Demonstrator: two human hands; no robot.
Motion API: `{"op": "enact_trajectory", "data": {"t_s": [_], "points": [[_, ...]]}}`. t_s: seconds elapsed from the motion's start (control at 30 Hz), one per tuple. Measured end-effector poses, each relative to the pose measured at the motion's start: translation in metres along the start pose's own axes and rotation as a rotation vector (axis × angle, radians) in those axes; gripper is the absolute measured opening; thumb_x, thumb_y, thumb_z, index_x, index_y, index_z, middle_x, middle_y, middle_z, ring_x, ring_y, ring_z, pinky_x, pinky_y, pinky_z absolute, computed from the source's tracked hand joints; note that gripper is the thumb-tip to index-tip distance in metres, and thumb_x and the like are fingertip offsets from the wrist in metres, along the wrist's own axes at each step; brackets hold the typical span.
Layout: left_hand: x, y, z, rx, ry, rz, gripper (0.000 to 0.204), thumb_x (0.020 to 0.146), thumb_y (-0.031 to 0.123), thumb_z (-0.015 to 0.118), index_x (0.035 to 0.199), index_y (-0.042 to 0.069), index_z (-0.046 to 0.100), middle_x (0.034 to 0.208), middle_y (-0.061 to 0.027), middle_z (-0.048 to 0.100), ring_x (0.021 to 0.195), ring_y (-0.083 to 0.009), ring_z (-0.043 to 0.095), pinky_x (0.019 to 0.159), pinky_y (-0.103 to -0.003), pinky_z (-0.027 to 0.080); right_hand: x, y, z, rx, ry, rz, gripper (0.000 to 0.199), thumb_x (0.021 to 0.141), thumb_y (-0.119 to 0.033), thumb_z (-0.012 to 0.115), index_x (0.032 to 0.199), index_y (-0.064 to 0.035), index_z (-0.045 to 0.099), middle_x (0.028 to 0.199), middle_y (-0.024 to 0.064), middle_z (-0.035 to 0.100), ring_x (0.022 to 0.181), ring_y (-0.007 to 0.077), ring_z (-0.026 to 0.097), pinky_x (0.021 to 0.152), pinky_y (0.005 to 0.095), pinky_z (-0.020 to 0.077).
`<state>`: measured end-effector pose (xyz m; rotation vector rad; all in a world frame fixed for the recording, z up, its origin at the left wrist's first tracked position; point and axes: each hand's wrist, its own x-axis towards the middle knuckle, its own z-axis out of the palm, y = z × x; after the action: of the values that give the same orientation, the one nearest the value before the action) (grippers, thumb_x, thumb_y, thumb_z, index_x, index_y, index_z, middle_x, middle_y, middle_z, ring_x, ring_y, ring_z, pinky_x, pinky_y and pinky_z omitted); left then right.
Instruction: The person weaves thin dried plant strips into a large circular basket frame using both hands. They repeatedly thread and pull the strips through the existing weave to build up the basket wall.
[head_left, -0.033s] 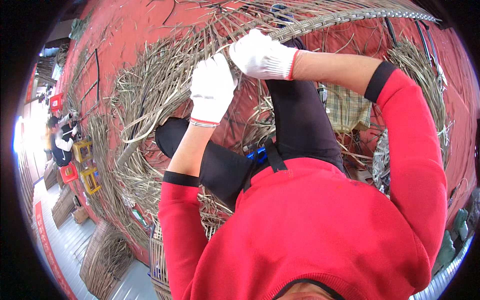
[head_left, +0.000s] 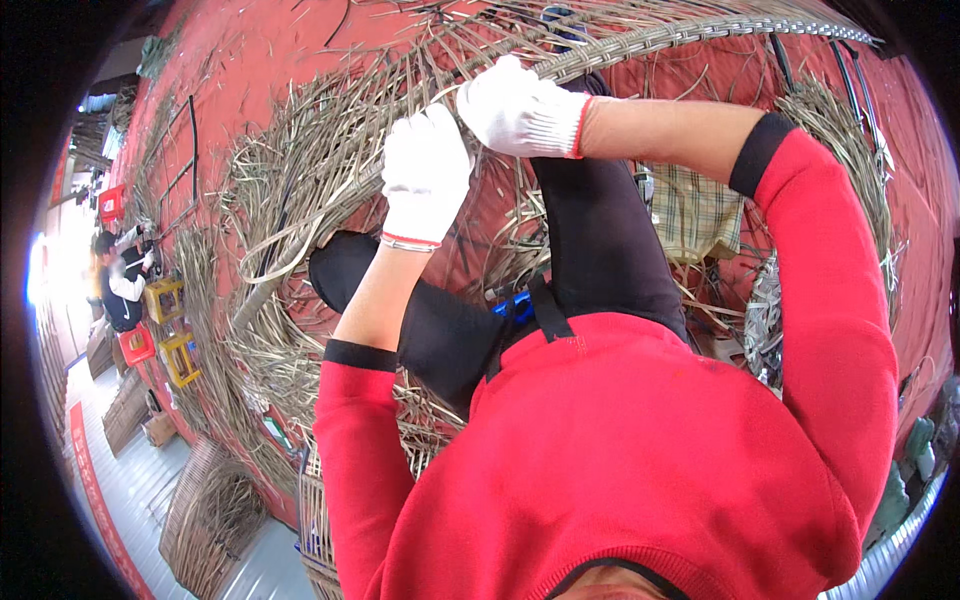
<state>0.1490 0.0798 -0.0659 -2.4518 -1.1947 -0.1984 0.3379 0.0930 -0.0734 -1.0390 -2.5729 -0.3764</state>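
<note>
A long curved wicker piece arches across the top, its braided rim [head_left: 690, 38] running to the far right. Loose strips fan out from it on the left. White knitted gloves cover both of my hands. My left hand [head_left: 426, 170] is closed at the rim's left stretch, where a pale flat weaving strip [head_left: 290, 247] loops out beside the wrapped frame end [head_left: 255, 305]. Just right of it, slightly higher, my right hand [head_left: 522, 110] is closed against the rim. The fingertips are largely hidden, so how each hand pinches the strip or rim is unclear.
My black-trousered legs lie beneath the work. Heaps of loose strips [head_left: 270, 190] cover the red floor sheet [head_left: 235, 60]. A plaid cloth [head_left: 695, 215] lies right of my leg. At far left, a co-worker [head_left: 122, 290] is near yellow stools [head_left: 180, 358]. More wicker [head_left: 210, 520] stands lower left.
My hands keep their hold in nearly the same place. The left glove has tilted very slightly; the wicker piece looks still.
</note>
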Motion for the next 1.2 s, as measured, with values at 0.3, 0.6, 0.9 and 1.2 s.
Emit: {"op": "enact_trajectory", "data": {"t_s": [0.3,0.6,0.9,1.2], "points": [[-0.007,0.005,0.011,0.029,0.037,-0.048,0.033,0.081,0.029,0.075,0.096,0.008,0.054,0.083,-0.0096,0.059,0.078,-0.0278,0.061,0.068,-0.041,0.05,0.001,-0.023,0.003,-0.241,-0.025,0.036,0.022,0.084,-0.018,0.061,0.09,0.0006,0.071,0.076,0.0114,0.064,0.067,0.0279,0.066,0.055,0.0523,0.0486],[-0.007,0.005,-0.02,-0.122,0.255,-0.066,0.041,0.08,0.024,0.077,0.113,0.006,0.062,0.096,-0.0113,0.064,0.088,-0.0313,0.065,0.076,-0.044,0.053,-0.041,0.048,-0.038,0.12,0.088,-0.053,0.027,0.091,-0.026,0.065,0.109,-0.0065,0.063,0.1,0.0147,0.07,0.091,0.0322,0.071,0.079,0.0445,0.0563],[0.029,0.03,-0.006,-0.409,0.36,0.083,0.034,0.077,0.013,0.074,0.108,0.002,0.068,0.083,-0.0097,0.064,0.074,-0.0293,0.065,0.066,-0.041,0.054,-0.064,0.053,-0.028,-0.073,-0.087,0.027,0.035,0.087,-0.017,0.065,0.117,0.0002,0.06,0.103,0.0157,0.066,0.091,0.0313,0.068,0.081,0.0411,0.0553],[0.033,0.035,-0.01,-0.064,0.215,0.17,0.021,0.087,0.014,0.065,0.104,0.001,0.064,0.077,-0.0092,0.062,0.07,-0.0246,0.066,0.06,-0.037,0.054,-0.055,0.054,-0.038,-0.12,-0.06,-0.047,0.029,0.09,-0.017,0.057,0.109,0.0029,0.06,0.084,0.0116,0.061,0.075,0.0251,0.064,0.069,0.0362,0.0518]]}}
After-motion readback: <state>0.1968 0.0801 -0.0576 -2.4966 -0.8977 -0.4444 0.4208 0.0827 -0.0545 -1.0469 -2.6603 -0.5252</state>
